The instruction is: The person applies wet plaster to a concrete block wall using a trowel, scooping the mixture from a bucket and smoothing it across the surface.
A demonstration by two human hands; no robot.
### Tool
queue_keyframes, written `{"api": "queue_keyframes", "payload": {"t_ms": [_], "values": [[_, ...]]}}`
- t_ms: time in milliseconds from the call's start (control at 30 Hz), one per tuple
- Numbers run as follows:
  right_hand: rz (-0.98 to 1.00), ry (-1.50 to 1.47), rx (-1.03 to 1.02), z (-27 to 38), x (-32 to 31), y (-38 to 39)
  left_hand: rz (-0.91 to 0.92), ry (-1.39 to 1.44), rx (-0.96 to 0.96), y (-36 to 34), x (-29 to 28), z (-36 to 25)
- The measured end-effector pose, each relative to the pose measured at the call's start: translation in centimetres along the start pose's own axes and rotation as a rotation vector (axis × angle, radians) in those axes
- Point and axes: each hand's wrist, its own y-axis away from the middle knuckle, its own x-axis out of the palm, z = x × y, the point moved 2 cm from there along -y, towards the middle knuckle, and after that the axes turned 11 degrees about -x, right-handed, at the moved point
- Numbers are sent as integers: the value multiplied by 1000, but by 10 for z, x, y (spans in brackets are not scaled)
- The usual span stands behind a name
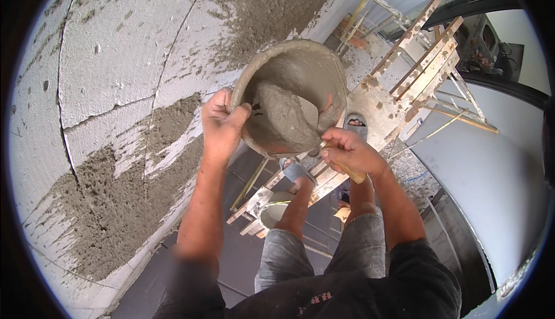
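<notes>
My left hand (224, 123) grips the rim of a mortar-coated bucket (330, 58) at its left side, thumb over the edge. The bucket is tilted so its inside faces me, and wet grey mortar (280, 113) lies in it. My right hand (351, 156) is closed round the wooden handle of a trowel (354, 174) at the bucket's lower right rim. The trowel's blade reaches into the bucket and is mostly hidden under mortar.
To the left rises a white block wall (124, 47), partly covered with rough grey mortar (110, 220). I stand on a splattered plank scaffold (376, 108) with metal legs. Below are another bucket (272, 214) and a dark tiled floor (243, 255). Wooden boards (430, 58) lie at the far right.
</notes>
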Motion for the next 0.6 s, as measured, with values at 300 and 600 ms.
{"api": "queue_keyframes", "payload": {"t_ms": [300,600], "values": [[-209,-106,-96,-38,-4,-14,42,276,-38,-26,-13,98],[-518,-494,-567,-87,-72,-16,-159,457,-233,-14,-59,225]]}}
